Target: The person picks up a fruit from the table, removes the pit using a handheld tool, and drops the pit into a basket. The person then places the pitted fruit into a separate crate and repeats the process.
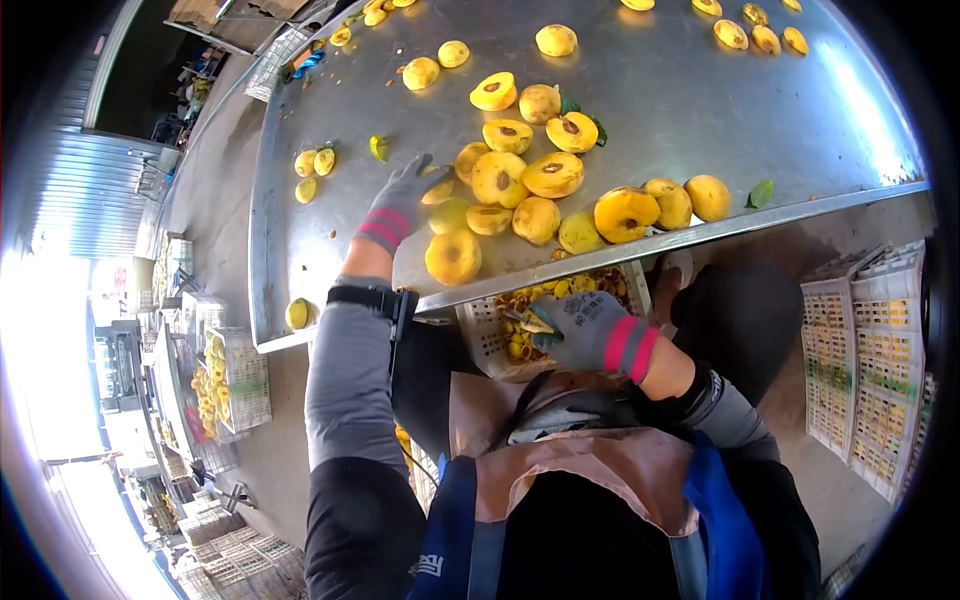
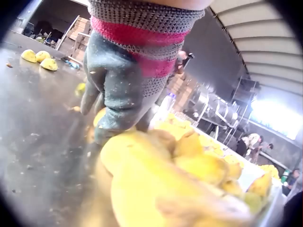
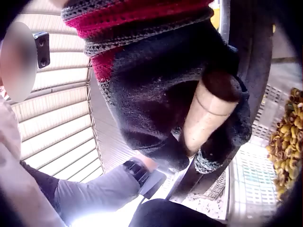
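My gloved left hand (image 1: 405, 195) reaches over the metal table, fingers extended beside a yellow peach (image 1: 437, 186) at the left of a loose group. In the left wrist view, the left fingers (image 2: 118, 106) point down and overlap the peaches, with a blurred yellow peach (image 2: 142, 175) close to the camera. My gloved right hand (image 1: 590, 328) is held low over a crate, gripping a wooden-handled tool. Its pale handle (image 3: 208, 116) shows between curled fingers in the right wrist view. Several halved peaches (image 1: 552, 175) lie cut side up, brown centres showing.
The white crate (image 1: 484, 340) below the table edge holds brown and yellow scraps (image 1: 520, 345). The raised metal rim (image 1: 700, 236) runs between table and lap. Stacked crates (image 1: 865, 350) stand at right. More peaches (image 1: 735, 36) lie at the table's far side.
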Action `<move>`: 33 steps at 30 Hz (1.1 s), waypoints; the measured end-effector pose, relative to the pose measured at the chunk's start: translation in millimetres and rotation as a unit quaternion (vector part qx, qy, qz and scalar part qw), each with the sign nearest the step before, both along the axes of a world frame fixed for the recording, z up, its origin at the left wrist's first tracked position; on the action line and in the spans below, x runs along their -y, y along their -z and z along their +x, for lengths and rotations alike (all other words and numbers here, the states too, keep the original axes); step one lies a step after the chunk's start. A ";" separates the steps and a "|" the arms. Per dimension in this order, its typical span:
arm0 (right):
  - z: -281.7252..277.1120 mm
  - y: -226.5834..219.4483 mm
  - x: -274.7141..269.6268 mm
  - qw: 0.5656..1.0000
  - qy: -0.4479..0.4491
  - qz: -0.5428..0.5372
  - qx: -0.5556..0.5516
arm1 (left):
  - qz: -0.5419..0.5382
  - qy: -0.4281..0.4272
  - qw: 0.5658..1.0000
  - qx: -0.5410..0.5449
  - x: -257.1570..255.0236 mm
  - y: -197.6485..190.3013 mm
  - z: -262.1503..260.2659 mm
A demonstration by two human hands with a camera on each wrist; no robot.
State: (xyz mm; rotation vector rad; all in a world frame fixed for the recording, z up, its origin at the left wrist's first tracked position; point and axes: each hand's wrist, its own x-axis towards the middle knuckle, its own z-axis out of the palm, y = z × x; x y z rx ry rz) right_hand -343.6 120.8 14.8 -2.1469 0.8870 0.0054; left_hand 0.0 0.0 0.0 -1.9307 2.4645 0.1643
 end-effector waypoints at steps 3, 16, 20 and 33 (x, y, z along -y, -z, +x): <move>0.8 6.3 0.6 0.998 0.022 -0.008 0.063 | 0.026 -0.001 0.993 -0.113 10.8 28.3 23.2; 22.3 -31.0 12.2 0.895 0.183 -0.134 0.385 | 0.207 -0.039 0.391 -0.896 -117.1 -37.0 -95.2; 23.3 -29.4 8.7 0.883 0.218 -0.055 0.412 | 0.055 -0.107 0.469 -0.875 -137.9 -43.5 -134.4; 5.6 -7.0 22.3 0.883 0.238 0.078 0.398 | -0.018 -0.222 0.972 -0.075 -97.5 -10.9 5.5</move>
